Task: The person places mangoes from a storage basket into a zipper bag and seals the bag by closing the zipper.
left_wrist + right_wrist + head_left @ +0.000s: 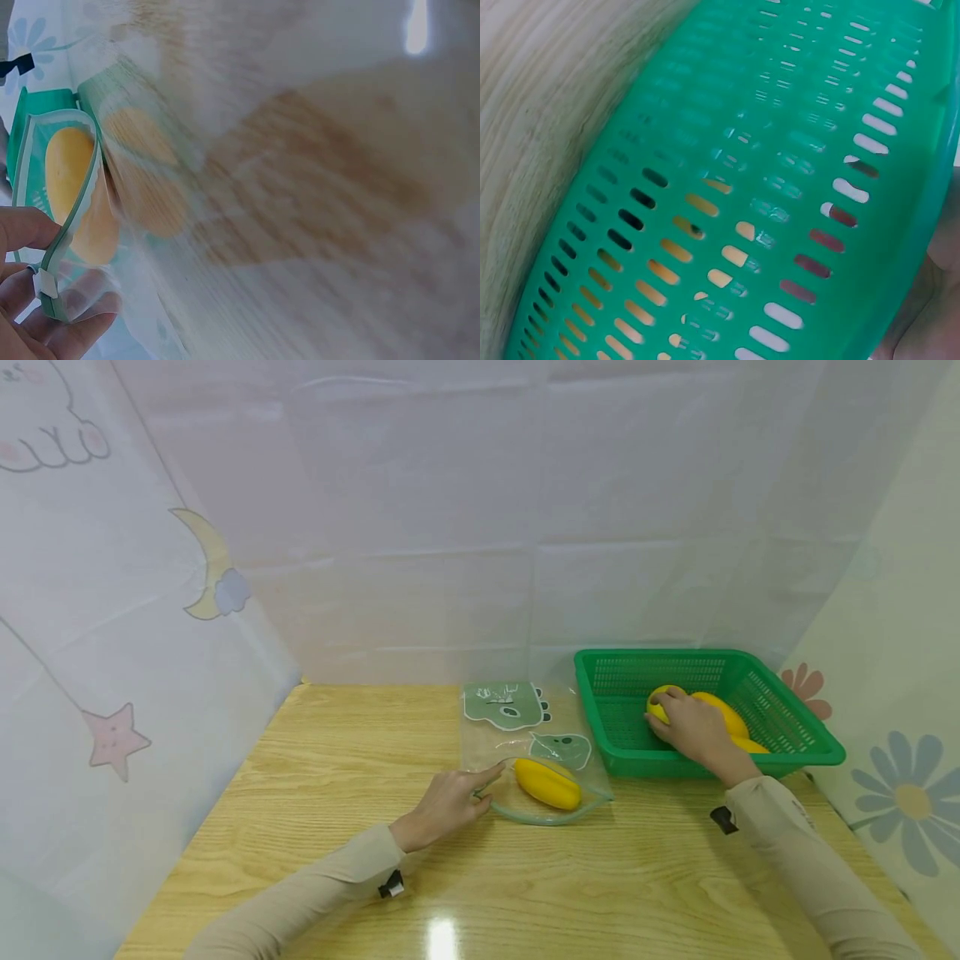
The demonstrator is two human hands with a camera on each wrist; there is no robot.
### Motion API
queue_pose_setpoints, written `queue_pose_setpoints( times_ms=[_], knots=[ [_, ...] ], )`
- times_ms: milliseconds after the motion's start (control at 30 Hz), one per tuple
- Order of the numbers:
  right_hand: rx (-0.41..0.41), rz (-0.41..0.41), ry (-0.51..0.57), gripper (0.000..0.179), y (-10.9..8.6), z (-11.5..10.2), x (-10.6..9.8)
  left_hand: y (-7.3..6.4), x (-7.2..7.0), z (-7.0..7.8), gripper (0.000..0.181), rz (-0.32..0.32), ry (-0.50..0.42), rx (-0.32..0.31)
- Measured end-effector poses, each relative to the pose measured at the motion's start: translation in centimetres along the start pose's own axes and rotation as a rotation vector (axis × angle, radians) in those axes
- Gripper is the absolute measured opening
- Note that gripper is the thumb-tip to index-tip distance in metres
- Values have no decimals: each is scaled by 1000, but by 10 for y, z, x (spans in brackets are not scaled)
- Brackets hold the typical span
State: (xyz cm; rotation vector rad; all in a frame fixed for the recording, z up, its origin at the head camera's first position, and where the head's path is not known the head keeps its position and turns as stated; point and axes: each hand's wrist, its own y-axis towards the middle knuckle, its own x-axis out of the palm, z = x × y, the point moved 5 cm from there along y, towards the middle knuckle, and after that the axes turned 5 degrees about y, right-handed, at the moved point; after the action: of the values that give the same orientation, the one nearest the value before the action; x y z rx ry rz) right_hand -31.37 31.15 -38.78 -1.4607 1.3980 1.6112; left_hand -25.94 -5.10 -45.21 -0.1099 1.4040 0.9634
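Listed on the table (570,885): one clear zip bag (517,745) with green edging and green cartoon prints, laid with mouth toward the near side. Entered as bagged: one yellow mango (547,783), going by shape, lying aslant just inside the open mouth. Entered as unbagged, in the green slotted basket (637,763) to the right of the bag: one rounded yellow fruit (657,711), one longer yellow fruit (723,714) beside it, one lower yellow fruit (752,746) nearer the front wall. Judged the bagging as early on, with the basket's fruit left to move and the bag left to close. Noted the left hand (442,806) at the mouth, thumb and fingers pinching the edge beside a white slider (45,283). Noted the right hand (697,727) inside the basket, fingers curled over the rounded yellow fruit; could not tell how firmly. Found that fruit largely covered by the hand, and the lower yellow fruit partly hidden. From the right wrist, made out only yellow patches through slots and a cut-off bit of hand. From the left wrist, found blurred fruit shapes through plastic, too unclear to count.
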Motion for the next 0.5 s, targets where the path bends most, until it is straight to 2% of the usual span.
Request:
queue_pose_setpoints(
  times_ms=[500],
  knots=[
    [28,-48,1,42,4,14,2,0,1,-1,53,1,4,5]
  ],
)
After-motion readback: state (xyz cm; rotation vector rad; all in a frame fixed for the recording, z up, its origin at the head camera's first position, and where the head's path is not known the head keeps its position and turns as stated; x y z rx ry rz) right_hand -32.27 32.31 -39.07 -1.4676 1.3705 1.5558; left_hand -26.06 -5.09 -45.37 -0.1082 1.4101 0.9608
